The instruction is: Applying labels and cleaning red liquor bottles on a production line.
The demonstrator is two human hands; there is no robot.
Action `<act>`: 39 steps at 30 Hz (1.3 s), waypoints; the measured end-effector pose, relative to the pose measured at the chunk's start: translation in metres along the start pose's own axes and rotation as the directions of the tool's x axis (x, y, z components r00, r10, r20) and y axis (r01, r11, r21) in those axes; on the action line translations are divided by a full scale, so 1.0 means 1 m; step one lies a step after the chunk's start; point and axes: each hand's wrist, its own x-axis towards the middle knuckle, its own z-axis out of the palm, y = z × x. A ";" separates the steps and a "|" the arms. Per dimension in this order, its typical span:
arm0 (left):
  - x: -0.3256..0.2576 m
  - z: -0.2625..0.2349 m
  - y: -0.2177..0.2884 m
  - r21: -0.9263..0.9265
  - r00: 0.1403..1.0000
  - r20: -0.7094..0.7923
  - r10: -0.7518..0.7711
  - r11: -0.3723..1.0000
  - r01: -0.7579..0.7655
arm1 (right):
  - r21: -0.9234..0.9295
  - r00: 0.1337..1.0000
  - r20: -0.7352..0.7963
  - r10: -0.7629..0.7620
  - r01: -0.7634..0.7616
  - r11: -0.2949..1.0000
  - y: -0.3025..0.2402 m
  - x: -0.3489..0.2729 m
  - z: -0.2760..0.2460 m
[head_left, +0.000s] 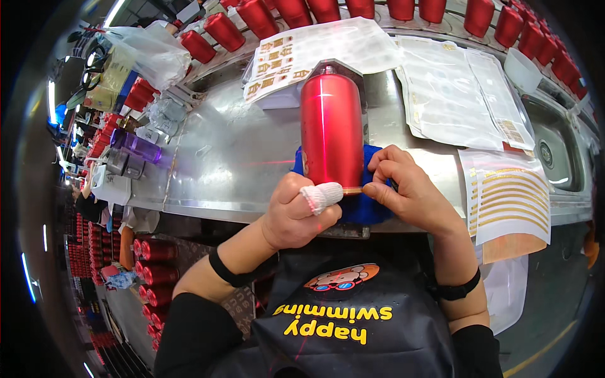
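**Red bottle (332,126), two-handed**

Bottle sat upper centre, blue cloth (370,212) below, probably against scratches. Hands apart: left hand (297,213) pressed its near rim, likely steadying; right hand's (409,189) thumb touched the gold band (353,191). Grips unclear.

Site: workshop, factory-type, batch prod. Evid.: long silver-grey s/steel worktop (220,170) w/ inset round-cornered s/steel sink (559,154); rows of near-identical glossy red metal cylinders (258,19) along far side; more red metal canisters (161,274) stacked lower L; white sheets (513,230) w/ curved gold strips (512,194); straight white tube lights (52,101), bkgd L
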 end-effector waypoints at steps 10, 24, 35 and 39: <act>0.008 0.003 -0.005 -0.028 0.994 0.068 0.088 0.996 -0.086 | 0.064 1.000 -0.017 0.015 -0.013 0.998 0.000 0.000 0.002; 0.025 -0.001 0.004 0.155 0.905 0.374 0.201 0.949 -0.275 | 0.158 0.993 -0.075 0.088 -0.076 0.985 0.005 -0.008 0.001; -0.002 -0.004 0.014 -0.266 0.838 0.057 -0.543 0.801 0.537 | -0.013 0.978 -0.168 -0.120 0.120 0.993 -0.012 -0.011 0.011; 0.005 0.005 0.017 -0.327 0.767 0.013 -0.642 0.722 0.610 | -0.039 0.980 -0.183 -0.077 0.071 0.997 -0.013 -0.007 0.020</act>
